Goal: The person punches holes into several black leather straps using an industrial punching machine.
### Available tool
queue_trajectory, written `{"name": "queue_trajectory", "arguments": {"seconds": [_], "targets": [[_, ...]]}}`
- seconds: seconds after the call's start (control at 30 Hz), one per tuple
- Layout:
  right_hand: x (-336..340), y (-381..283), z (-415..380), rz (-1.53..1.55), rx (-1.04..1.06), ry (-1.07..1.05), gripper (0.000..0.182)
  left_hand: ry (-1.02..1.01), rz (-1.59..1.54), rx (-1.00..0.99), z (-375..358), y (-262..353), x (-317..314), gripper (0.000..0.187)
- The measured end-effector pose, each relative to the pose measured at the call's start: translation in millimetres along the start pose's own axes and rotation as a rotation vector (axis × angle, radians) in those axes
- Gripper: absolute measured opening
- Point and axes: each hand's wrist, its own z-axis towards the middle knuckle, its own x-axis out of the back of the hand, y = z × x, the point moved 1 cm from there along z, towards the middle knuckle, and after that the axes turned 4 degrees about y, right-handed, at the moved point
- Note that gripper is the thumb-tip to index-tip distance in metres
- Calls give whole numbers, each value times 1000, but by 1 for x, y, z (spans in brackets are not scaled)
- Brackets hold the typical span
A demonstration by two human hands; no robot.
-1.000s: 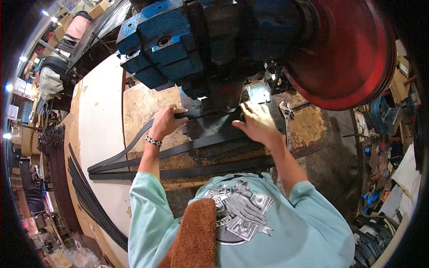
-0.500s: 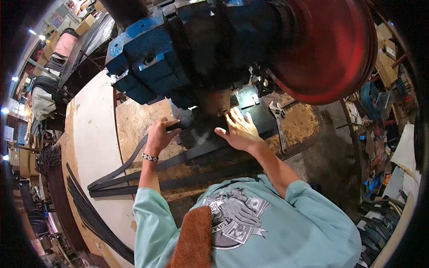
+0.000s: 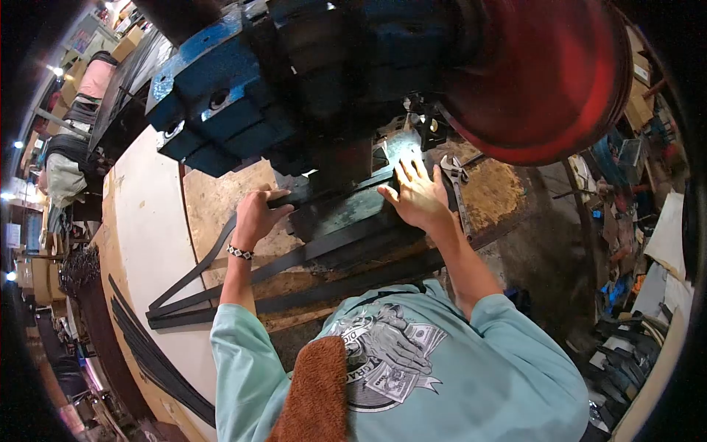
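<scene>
A long black strap (image 3: 193, 274) runs from the machine's work plate (image 3: 346, 209) out to the left, where it folds back on itself. My left hand (image 3: 255, 218) pinches this strap between thumb and fingers at the plate's left edge. My right hand (image 3: 423, 197) lies palm down at the plate's right side, fingers stretched out over the dark strip by the bright lit spot. Above both hands looms the blue machine head (image 3: 228, 103), whose underside hides part of the strap between them.
A large red flywheel (image 3: 552, 81) hangs at upper right, close above my right forearm. An adjustable wrench (image 3: 461, 193) lies just right of my right hand. More black straps (image 3: 151, 346) rest in a bundle on the pale board (image 3: 140, 221) at left. A brown towel (image 3: 317, 390) hangs down my front.
My right hand has slid right along the plate, away from under the machine head, uncovering more of the plate. My left hand keeps its pinch on the strap. The view has shifted slightly.
</scene>
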Motion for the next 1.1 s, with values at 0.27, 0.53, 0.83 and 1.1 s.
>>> {"name": "queue_trajectory", "arguments": {"seconds": [0.27, 0.53, 0.83, 1.1], "targets": [[-2, -66, -11, 185, 226, 27, 82, -55, -62, 52, -3, 1, -1, 37], [5, -73, -5, 215, 147, -126, 81, -104, -114, 5, 3, 4, 6, 34], [-13, -118, -3, 199, 289, -81, 89, -296, -213, 29, 18, -13, 2, 35], [6, -102, 2, 100, 110, -263, 79, -53, -155, 19, 5, 19, -5, 36]]}}
